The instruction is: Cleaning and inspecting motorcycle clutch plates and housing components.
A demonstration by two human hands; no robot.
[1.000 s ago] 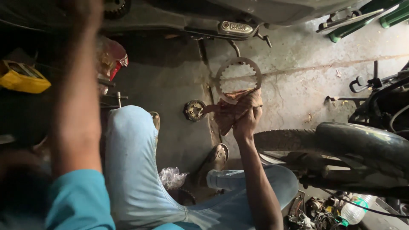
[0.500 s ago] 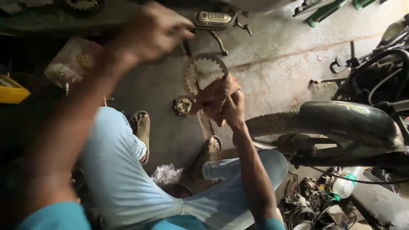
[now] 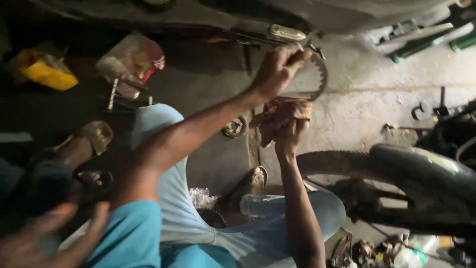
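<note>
Left hand sits upper centre of the frame, fingers curled shut around the top edge of a toothed chain sprocket. The sprocket is held off the ground, its toothed rim curving down the right side of that hand. Right hand is directly below, just under the sprocket, closed on a reddish-brown rag which is pressed against the sprocket's lower part. Both forearms rise from the bottom of the frame, the left one crossing diagonally from lower left.

Concrete floor lies beneath, lit on the right and dark on the left. A small round metal part rests on the floor just left of the rag. A motorcycle tyre runs across the right of the frame, near the right forearm. A sandalled foot shows at lower centre, between the light blue trouser legs. A yellow container sits upper left, with a clear plastic box with a red part beside it. Green tools lie upper right. Another blurred hand occupies the lower left corner; its grip cannot be told
</note>
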